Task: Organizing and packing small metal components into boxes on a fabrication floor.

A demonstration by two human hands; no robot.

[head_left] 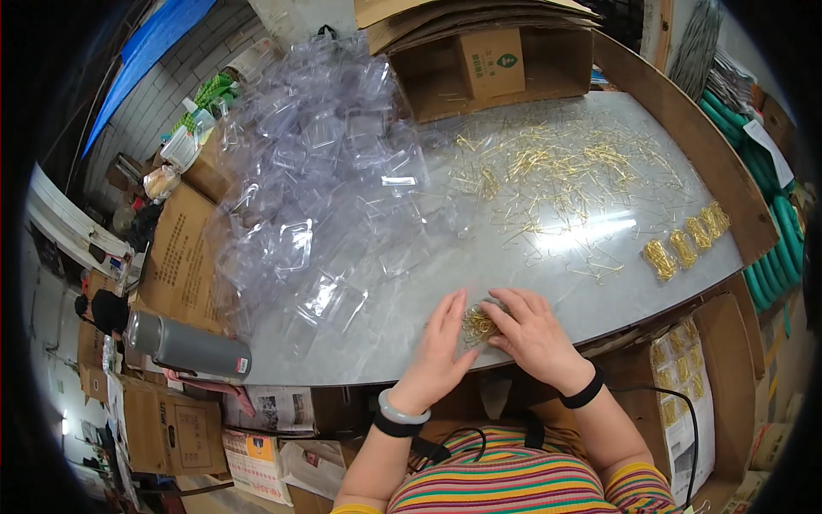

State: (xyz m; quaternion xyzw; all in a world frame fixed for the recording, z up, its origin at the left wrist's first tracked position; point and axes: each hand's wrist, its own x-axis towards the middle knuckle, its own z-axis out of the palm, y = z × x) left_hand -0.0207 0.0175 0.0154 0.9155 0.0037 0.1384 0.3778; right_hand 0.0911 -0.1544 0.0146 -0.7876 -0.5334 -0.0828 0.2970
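Close to the table's near edge lies a small bunch of gold wire hooks (pixel 478 325) between my two hands. My left hand (pixel 440 349) stands along its left side, fingers stretched out together and thumb apart. Over the right side of the bunch curl the fingers of my right hand (pixel 533 334), gripping it. My fingers partly cover the hooks. Farther off, many loose gold hooks (pixel 556 167) are scattered over the grey tabletop (pixel 411 295). Several small clear packs of gold hooks (pixel 659 259) sit in a row at the right edge.
A large heap of clear plastic trays (pixel 317 171) covers the left of the table. A cardboard box (pixel 548 73) stands at the back. At the left edge lies a grey bottle (pixel 197 344). An open carton (pixel 728 368) with more packs is at lower right.
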